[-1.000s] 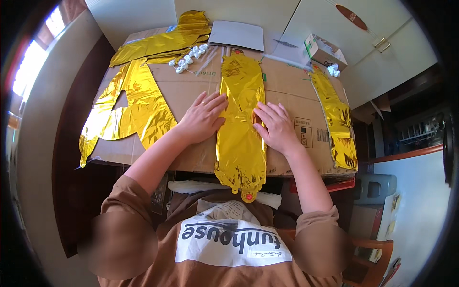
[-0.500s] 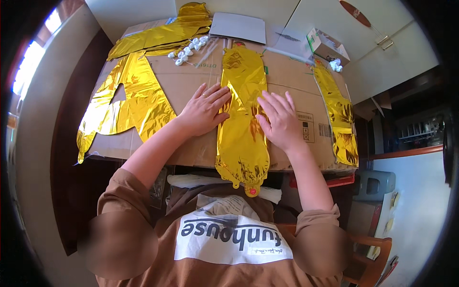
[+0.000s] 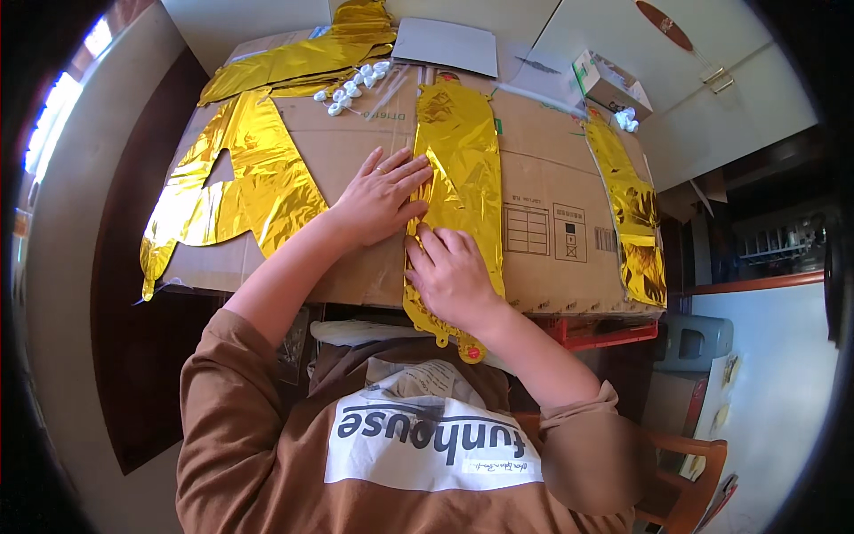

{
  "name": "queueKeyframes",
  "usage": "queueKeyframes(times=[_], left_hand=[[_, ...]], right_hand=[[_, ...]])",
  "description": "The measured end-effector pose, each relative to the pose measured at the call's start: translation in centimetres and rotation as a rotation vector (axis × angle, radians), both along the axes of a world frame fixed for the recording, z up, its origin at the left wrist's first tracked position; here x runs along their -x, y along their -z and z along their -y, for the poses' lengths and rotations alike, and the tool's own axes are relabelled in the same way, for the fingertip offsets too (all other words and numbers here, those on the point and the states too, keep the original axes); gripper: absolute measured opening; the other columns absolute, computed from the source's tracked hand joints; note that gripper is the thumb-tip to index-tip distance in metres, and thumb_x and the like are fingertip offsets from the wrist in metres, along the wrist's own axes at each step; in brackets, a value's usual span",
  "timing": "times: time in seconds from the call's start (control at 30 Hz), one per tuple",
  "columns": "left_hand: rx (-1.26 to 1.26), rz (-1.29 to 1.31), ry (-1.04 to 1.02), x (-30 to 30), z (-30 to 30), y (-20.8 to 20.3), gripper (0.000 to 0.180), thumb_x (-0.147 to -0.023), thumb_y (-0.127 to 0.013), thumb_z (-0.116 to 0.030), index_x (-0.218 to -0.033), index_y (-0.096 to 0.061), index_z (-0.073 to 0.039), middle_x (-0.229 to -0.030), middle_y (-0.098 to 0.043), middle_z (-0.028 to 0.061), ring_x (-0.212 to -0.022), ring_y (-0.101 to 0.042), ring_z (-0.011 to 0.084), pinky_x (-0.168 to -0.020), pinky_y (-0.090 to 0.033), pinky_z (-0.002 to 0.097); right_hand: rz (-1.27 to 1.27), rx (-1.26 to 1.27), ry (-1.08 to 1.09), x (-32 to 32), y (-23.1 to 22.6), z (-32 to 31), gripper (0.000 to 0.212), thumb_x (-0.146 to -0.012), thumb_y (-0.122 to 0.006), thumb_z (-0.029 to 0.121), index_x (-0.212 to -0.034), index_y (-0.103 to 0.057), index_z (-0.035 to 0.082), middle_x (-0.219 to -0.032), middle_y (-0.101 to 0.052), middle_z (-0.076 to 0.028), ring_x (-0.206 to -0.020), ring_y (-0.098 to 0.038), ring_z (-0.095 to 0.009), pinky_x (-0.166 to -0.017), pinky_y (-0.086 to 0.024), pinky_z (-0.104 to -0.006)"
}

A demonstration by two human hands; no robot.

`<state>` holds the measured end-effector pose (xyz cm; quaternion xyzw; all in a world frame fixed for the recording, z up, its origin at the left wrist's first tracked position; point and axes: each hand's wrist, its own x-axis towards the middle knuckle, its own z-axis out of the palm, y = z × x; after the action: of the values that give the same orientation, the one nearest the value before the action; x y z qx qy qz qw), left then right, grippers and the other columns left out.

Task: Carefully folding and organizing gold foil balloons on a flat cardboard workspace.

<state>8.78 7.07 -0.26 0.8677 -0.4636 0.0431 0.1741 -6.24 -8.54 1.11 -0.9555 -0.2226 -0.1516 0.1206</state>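
Observation:
A long, flat gold foil balloon (image 3: 458,133) runs up the middle of the cardboard, its lower end hanging over the near edge with small tabs and a red spot. My left hand (image 3: 378,200) lies open on the cardboard, fingertips resting on the balloon's left edge. Just below it, my right hand (image 3: 454,278) reaches across the foil, fingers bent and closed at that same left edge. Its palm side is hidden. Left of my hands, an A-shaped gold foil balloon (image 3: 253,173) lies flat.
Several white ribbon rolls (image 3: 353,86) lie near more folded gold foil (image 3: 294,67) at the far left. Behind stands a pale grey flat panel (image 3: 445,46). A narrow foil piece (image 3: 630,200) lies right, below a small open box (image 3: 614,82). The cardboard (image 3: 543,178) covers the tabletop.
My right hand has moved from the balloon's right side across to its left edge, and its fingers have bent. My left hand has hardly moved. The foil's lower left edge is now creased.

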Motion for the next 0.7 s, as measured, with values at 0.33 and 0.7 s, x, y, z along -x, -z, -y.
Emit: queueKeyframes(times=[0.33,0.7], left_hand=[[-0.057,-0.073,0.007,-5.5,0.4,-1.6,0.069,-0.09,-0.067,-0.047,-0.146,-0.051,-0.012,-0.154,-0.047,0.0099,-0.15,-0.031,0.0313,-0.123,-0.014,0.0568],[-0.07,0.005,-0.032,-9.9,2.0,-1.4,0.063,-0.089,-0.067,-0.053,-0.14,-0.059,-0.017,-0.137,-0.063,0.0138,-0.146,-0.039,0.0291,-0.124,-0.011,0.0549]], right_hand=[[-0.016,0.046,0.007,0.2,0.1,-0.2,0.05,-0.081,-0.074,0.022,-0.123,-0.062,-0.003,-0.127,-0.058,-0.02,-0.113,-0.055,-0.032,-0.096,-0.045,-0.0433],[-0.108,0.084,0.007,0.4,0.0,-0.5,0.049,-0.091,-0.064,0.026,-0.127,-0.06,-0.006,-0.133,-0.055,-0.026,-0.12,-0.053,-0.036,-0.101,-0.044,-0.052]])
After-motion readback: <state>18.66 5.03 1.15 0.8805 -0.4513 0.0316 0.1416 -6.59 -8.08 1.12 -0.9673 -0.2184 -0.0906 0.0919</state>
